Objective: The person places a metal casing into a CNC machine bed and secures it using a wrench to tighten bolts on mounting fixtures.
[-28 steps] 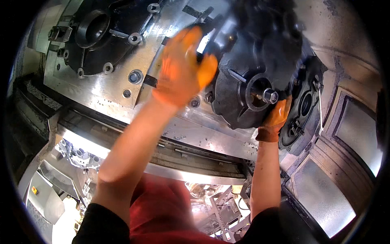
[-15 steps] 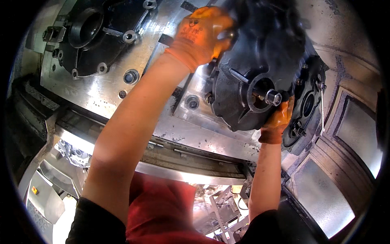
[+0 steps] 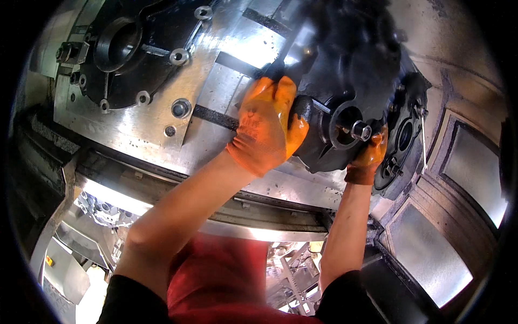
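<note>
A wide steel plate point(image 3: 135, 124) fills the upper left of the view, shiny and speckled, with dark slots cut across it and bolt heads set into it. A black casting point(image 3: 129, 48) with a round bore is fixed to the plate at the upper left.

Right of centre a second black casting point(image 3: 350, 70), bulky and ribbed, stands in front of the plate, and both of the person's hands are on it. It has a round opening low on its face with a small steel nut point(image 3: 360, 130) on a stud beside it. Behind it to the right sits another dark round part point(image 3: 404, 140).

The left hand point(image 3: 267, 127), in an orange glove, lies against the left flank of this casting, palm toward it, fingers curled over its edge and closed on it. The left forearm rises steeply from the lower left, bare to the elbow.

The right hand point(image 3: 369, 156), also gloved in orange, grips the casting's lower edge from beneath, just under the nut, fingers wrapped around the rim. The right forearm comes nearly straight up from the lower edge.

A red shirt point(image 3: 216, 281) shows between the arms.
</note>
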A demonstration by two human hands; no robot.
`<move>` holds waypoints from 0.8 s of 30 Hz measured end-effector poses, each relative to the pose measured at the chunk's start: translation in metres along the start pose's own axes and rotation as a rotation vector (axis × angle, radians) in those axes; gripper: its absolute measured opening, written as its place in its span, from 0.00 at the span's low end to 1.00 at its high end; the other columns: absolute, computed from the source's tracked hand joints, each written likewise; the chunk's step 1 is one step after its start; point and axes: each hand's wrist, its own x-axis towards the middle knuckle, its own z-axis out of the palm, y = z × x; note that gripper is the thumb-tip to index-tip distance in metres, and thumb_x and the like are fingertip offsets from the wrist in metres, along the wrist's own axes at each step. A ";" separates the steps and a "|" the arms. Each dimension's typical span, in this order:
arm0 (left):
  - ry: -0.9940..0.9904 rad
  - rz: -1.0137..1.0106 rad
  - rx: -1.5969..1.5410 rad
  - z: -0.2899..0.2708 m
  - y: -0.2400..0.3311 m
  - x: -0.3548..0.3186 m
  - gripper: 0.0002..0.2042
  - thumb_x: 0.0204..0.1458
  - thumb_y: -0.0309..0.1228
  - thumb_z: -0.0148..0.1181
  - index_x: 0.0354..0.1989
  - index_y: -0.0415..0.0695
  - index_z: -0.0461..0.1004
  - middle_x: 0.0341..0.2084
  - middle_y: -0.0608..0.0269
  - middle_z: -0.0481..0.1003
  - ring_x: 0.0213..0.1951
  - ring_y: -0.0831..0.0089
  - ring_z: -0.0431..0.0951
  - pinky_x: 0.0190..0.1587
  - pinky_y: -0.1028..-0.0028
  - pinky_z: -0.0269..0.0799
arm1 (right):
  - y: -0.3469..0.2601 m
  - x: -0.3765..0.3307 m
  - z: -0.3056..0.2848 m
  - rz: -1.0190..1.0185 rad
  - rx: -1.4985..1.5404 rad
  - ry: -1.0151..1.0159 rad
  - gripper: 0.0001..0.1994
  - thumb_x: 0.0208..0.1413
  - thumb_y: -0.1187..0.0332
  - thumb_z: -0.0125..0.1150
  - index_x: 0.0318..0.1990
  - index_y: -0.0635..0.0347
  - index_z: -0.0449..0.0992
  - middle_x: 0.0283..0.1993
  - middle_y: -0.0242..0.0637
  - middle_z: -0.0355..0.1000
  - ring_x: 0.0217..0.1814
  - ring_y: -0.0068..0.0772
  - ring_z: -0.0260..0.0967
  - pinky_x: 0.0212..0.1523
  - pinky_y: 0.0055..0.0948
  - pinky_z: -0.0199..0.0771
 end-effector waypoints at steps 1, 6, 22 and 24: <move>-0.016 -0.004 -0.006 -0.002 0.002 0.003 0.17 0.42 0.28 0.60 0.41 0.36 0.68 0.35 0.45 0.70 0.36 0.45 0.69 0.37 0.55 0.64 | 0.005 0.004 -0.006 0.054 0.115 -0.028 0.23 0.64 0.61 0.51 0.62 0.63 0.64 0.56 0.38 0.70 0.54 0.35 0.70 0.58 0.35 0.70; -0.091 -0.113 -0.155 0.006 0.007 0.005 0.19 0.43 0.31 0.59 0.44 0.34 0.67 0.37 0.43 0.70 0.39 0.43 0.68 0.42 0.53 0.65 | 0.033 0.014 -0.044 0.183 0.397 0.064 0.20 0.66 0.66 0.48 0.63 0.63 0.64 0.60 0.38 0.68 0.61 0.35 0.64 0.64 0.35 0.63; -0.472 0.088 0.319 0.021 0.000 0.093 0.29 0.50 0.31 0.56 0.60 0.28 0.62 0.57 0.36 0.66 0.59 0.39 0.62 0.66 0.55 0.53 | 0.038 -0.064 0.034 -0.253 -0.370 0.418 0.22 0.52 0.72 0.51 0.54 0.77 0.68 0.50 0.58 0.69 0.50 0.55 0.68 0.54 0.44 0.67; -0.449 0.207 0.411 0.034 0.001 0.102 0.28 0.50 0.32 0.55 0.59 0.28 0.63 0.55 0.35 0.67 0.57 0.37 0.63 0.64 0.55 0.55 | 0.028 -0.052 0.028 -0.280 -0.370 0.427 0.23 0.51 0.71 0.53 0.54 0.75 0.69 0.48 0.58 0.69 0.48 0.57 0.67 0.53 0.45 0.67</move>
